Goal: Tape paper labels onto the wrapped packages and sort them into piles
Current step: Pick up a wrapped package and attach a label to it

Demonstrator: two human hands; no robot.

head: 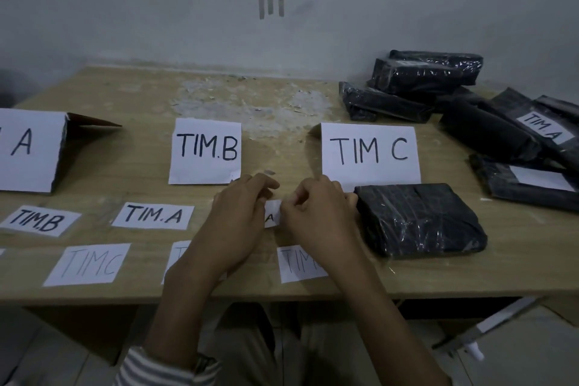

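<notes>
**Both hands pinch a small label beside the near package**

Your fingers [250, 188] are curled in on both sides and pinch a small label [272, 216] between them, your left hand [238, 222] at its left edge and your right hand [316, 219] at its right. Only a sliver of the paper shows in the gap, with the letter "A"; the rest of its writing is covered, and you cannot tell whether tape is under your fingertips.

Just right of your right hand lies a wrapped package [419, 219], flat on the table [125, 97], touching or nearly touching your knuckles. Your wrists hide part of two faint flat labels, one under the left [180, 255] and one under the right [296, 262]. Further left lie the TIM.A label [153, 215], the TIM.B label [39, 221] and a pale TIM C label [89, 264].

Behind your hands stand the TIM.B sign [205, 150] and the TIM C sign [371, 150]; the A sign [28, 150] is cut off at the left edge. At the back right sits a stack of bare packages [423, 81], and nearer the edge a package marked TIM.A [545, 127], partly out of frame.
</notes>
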